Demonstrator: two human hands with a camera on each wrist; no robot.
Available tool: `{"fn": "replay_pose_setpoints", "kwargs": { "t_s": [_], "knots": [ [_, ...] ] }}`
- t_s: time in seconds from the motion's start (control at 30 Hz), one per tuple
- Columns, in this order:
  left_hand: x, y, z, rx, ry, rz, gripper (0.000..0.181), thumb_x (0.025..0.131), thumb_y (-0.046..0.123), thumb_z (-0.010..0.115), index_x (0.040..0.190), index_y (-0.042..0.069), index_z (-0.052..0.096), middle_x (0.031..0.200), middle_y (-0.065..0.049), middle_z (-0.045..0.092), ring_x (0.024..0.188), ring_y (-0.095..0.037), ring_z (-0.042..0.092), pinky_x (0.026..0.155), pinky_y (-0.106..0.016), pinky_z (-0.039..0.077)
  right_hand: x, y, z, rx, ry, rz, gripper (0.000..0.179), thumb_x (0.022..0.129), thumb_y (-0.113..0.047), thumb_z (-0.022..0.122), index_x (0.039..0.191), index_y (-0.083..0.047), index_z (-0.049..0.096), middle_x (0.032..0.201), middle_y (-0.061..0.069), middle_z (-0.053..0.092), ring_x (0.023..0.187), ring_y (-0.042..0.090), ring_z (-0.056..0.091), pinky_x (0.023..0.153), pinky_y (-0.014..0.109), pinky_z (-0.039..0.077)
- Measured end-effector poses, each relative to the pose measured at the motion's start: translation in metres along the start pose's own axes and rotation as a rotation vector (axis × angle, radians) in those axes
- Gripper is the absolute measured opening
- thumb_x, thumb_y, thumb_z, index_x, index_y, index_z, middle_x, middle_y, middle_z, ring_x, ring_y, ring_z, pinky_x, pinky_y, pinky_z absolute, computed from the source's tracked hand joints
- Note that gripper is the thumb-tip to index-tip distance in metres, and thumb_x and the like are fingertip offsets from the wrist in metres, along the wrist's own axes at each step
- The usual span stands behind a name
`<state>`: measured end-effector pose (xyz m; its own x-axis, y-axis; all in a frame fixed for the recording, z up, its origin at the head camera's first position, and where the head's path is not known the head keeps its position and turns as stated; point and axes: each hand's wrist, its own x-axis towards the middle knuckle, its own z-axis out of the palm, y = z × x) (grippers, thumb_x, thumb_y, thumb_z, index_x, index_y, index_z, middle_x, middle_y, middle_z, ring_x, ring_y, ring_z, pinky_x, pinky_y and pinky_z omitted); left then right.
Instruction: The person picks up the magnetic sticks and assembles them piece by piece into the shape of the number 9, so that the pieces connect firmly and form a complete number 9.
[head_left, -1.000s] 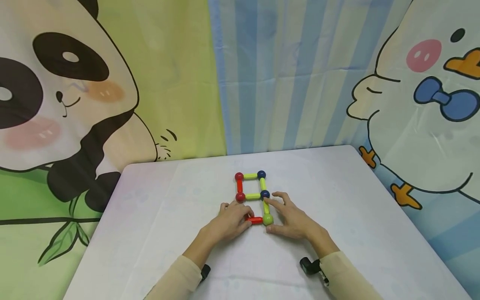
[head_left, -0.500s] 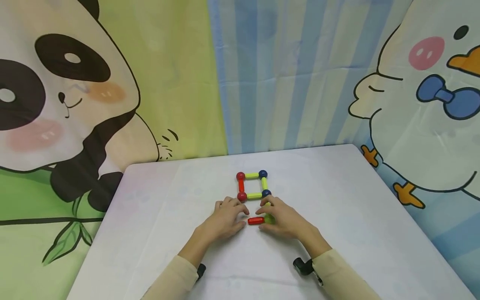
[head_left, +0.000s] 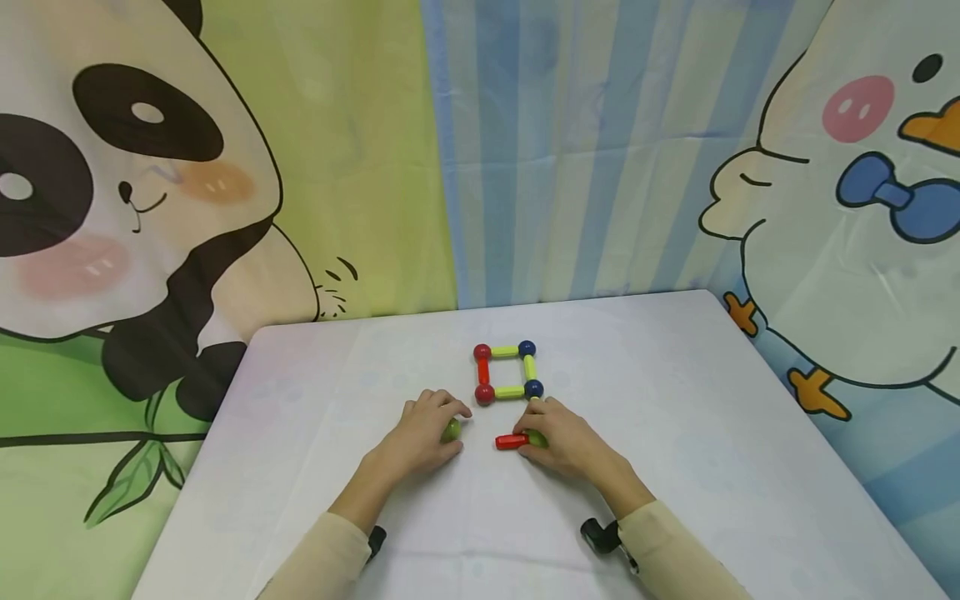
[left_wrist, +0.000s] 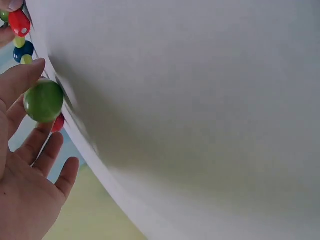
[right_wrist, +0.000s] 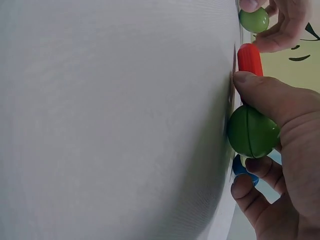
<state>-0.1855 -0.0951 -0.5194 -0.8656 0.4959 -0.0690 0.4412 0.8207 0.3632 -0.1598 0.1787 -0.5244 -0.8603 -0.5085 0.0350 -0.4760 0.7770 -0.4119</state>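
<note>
A square of toy rods and balls (head_left: 508, 392) lies on the table, with red balls at its left corners and dark blue ones at its right. My left hand (head_left: 422, 432) holds a loose green ball (left_wrist: 44, 101) between thumb and fingers, left of the square's near side. My right hand (head_left: 561, 439) grips another green ball (right_wrist: 253, 131), its thumb lying by a red rod (head_left: 512, 442) that joins this ball and points left. A yellow-green rod toward the near blue ball (head_left: 533, 389) is mostly hidden by the right fingers. The red rod's left end is bare.
The white tabletop (head_left: 337, 400) extends around both hands. Behind it hangs a curtain (head_left: 517, 167) printed with a panda and a white bird. Each forearm carries a small dark wrist camera (head_left: 600, 536).
My left hand has moved left from the red rod's end, and a green ball now shows in its fingers. My right hand has closed in over the other green ball.
</note>
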Motion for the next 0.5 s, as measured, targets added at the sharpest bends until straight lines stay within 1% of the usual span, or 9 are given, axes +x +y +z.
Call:
{"fn": "replay_pose_setpoints", "kwargs": {
  "t_s": [0.17,0.27,0.37,0.5],
  "knots": [
    [-0.007,-0.010,-0.004,-0.012,0.016,-0.014,0.042,0.087,0.025,0.081,0.127,0.023,0.067,0.120,0.000,0.062,0.113,-0.023,0.051,0.091,-0.045,0.042,0.000,0.001,0.000,0.039,0.010,-0.012,0.021,0.089,-0.029,0.082,0.109,-0.026,0.077,0.105,-0.014,0.061,0.093,0.010,0.047,0.080,0.028,0.047],
    [-0.008,-0.013,-0.004,-0.020,0.019,-0.012,0.042,0.087,0.024,0.081,0.126,0.021,0.067,0.116,0.002,0.064,0.109,-0.021,0.053,0.090,-0.045,0.044,-0.002,0.002,0.000,0.062,0.015,-0.008,0.021,0.089,-0.030,0.082,0.109,-0.027,0.076,0.104,-0.015,0.060,0.093,0.010,0.047,0.080,0.028,0.047],
    [-0.008,-0.013,-0.002,-0.044,0.008,-0.006,0.040,0.087,0.025,0.080,0.125,0.020,0.067,0.114,0.004,0.065,0.107,-0.019,0.053,0.092,-0.044,0.044,-0.002,0.003,0.000,0.073,0.015,-0.004,0.021,0.090,-0.030,0.081,0.110,-0.028,0.076,0.104,-0.016,0.060,0.094,0.009,0.047,0.080,0.027,0.046],
    [-0.008,-0.008,0.001,-0.082,-0.019,0.023,0.039,0.088,0.028,0.079,0.124,0.019,0.067,0.115,0.003,0.066,0.107,-0.019,0.053,0.093,-0.045,0.044,-0.001,0.004,0.003,0.090,0.017,-0.008,0.021,0.090,-0.029,0.081,0.110,-0.028,0.076,0.104,-0.016,0.060,0.094,0.008,0.048,0.080,0.027,0.047]
  ]
}}
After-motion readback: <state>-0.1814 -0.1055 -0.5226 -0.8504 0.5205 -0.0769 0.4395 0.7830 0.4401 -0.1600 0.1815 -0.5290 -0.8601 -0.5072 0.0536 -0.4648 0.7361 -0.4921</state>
